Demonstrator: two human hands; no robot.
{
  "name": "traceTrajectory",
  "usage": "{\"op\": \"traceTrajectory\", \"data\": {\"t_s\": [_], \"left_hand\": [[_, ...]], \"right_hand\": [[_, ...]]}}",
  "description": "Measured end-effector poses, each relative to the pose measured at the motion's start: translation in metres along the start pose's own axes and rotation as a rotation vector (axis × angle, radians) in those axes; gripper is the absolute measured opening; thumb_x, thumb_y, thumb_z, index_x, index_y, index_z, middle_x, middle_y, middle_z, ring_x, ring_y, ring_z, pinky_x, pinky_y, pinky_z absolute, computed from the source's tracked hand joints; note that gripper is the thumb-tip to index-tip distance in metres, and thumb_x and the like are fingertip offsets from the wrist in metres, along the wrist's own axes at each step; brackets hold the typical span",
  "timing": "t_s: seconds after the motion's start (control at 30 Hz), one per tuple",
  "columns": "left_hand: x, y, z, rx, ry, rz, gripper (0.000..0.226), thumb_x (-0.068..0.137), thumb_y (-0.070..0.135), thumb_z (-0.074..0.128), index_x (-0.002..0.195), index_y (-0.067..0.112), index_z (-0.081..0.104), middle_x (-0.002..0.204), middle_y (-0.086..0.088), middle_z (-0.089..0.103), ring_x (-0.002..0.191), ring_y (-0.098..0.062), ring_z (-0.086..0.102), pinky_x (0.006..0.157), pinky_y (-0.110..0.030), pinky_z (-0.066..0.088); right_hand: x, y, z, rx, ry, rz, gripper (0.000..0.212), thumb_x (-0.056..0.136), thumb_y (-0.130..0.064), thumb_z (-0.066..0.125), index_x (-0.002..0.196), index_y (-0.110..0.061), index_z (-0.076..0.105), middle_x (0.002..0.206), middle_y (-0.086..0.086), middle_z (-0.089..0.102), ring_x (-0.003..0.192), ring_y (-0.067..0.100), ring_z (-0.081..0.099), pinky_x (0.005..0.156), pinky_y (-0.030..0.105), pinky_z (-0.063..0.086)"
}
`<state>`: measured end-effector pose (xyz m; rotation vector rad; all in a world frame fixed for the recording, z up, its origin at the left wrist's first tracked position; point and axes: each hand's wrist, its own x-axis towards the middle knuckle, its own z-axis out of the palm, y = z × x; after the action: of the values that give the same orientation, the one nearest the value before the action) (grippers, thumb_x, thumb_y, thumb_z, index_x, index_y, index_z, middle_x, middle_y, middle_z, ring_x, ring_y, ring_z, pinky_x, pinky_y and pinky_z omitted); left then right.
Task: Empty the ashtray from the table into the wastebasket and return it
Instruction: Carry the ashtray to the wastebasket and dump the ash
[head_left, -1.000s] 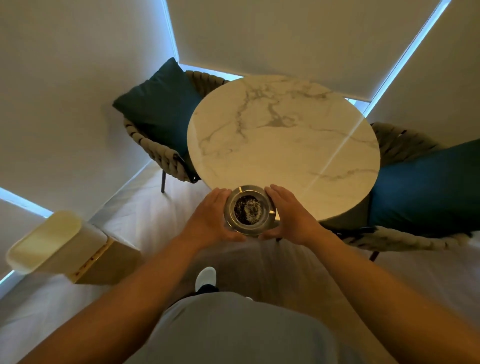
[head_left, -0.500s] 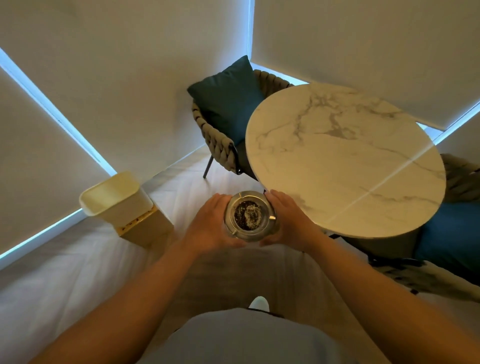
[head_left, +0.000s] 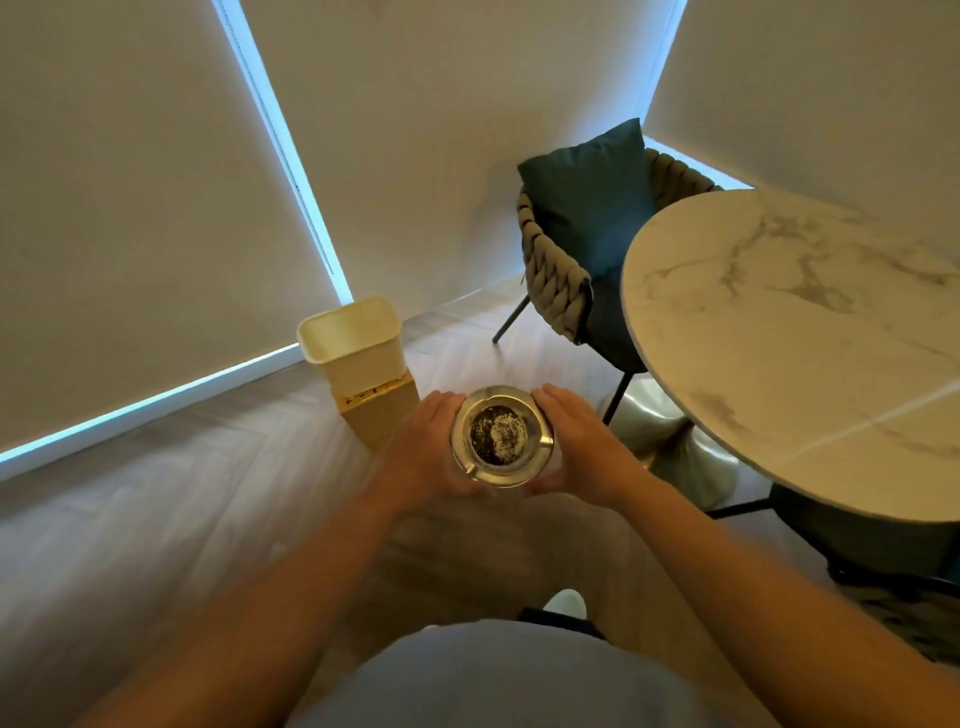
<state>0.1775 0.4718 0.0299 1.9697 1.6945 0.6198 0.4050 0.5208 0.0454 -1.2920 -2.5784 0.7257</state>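
Observation:
A round metal ashtray (head_left: 500, 436) with dark ash inside is held level in the air between both hands. My left hand (head_left: 423, 447) cups its left side and my right hand (head_left: 582, 447) cups its right side. It is off the round marble table (head_left: 810, 338), which lies to the right. The cream wastebasket (head_left: 356, 343) stands open on the floor just beyond and left of the ashtray, near the corner of the room.
A woven chair (head_left: 558, 280) with a dark teal cushion (head_left: 592, 202) stands behind the table's left edge. The table's gold base (head_left: 675, 441) sits right of my right hand. Walls with lit gaps close off the left and back. My foot (head_left: 566, 605) shows below.
I have turned left with the ashtray, carrying it off the table's near edge. The wastebasket has come from the far left to just ahead of my hands.

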Motion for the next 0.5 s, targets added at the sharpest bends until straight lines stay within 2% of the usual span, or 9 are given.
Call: {"op": "traceTrajectory", "data": {"t_s": [0.07,0.2,0.33,0.5], "left_hand": [[-0.023,-0.013,-0.014,-0.020,0.014,-0.035,0.098,0.048,0.065,0.086,0.128,0.022,0.048,0.119,0.006,0.054,0.108,-0.015,0.052,0.092,-0.041,0.049],[-0.062,-0.036,-0.037,-0.009,0.051,-0.092,0.100,0.048,0.054,0.091,0.130,0.018,0.048,0.124,0.002,0.053,0.113,-0.017,0.050,0.096,-0.041,0.048],[-0.096,-0.055,-0.051,-0.024,0.088,-0.190,0.105,0.048,0.053,0.092,0.135,0.020,0.044,0.129,0.003,0.051,0.119,-0.016,0.049,0.100,-0.041,0.048],[-0.128,-0.073,-0.065,-0.037,0.165,-0.255,0.101,0.048,0.056,0.090,0.132,0.023,0.046,0.126,0.005,0.052,0.113,-0.013,0.050,0.098,-0.038,0.049]], "right_hand": [[0.006,-0.021,0.014,-0.012,-0.007,-0.034,0.113,0.057,-0.045,0.091,0.146,-0.009,0.032,0.145,0.012,0.042,0.134,0.029,0.038,0.112,0.037,0.033],[0.019,-0.059,0.039,-0.031,-0.069,-0.091,0.117,0.058,-0.047,0.090,0.149,-0.010,0.026,0.150,0.008,0.037,0.138,0.025,0.033,0.116,0.042,0.033],[0.033,-0.091,0.055,-0.017,-0.104,-0.146,0.113,0.056,-0.051,0.089,0.146,-0.017,0.029,0.145,0.003,0.039,0.133,0.021,0.035,0.113,0.043,0.036],[0.048,-0.119,0.072,-0.020,-0.164,-0.212,0.118,0.058,-0.053,0.087,0.150,-0.018,0.022,0.153,0.006,0.032,0.142,0.025,0.027,0.119,0.043,0.029]]}}
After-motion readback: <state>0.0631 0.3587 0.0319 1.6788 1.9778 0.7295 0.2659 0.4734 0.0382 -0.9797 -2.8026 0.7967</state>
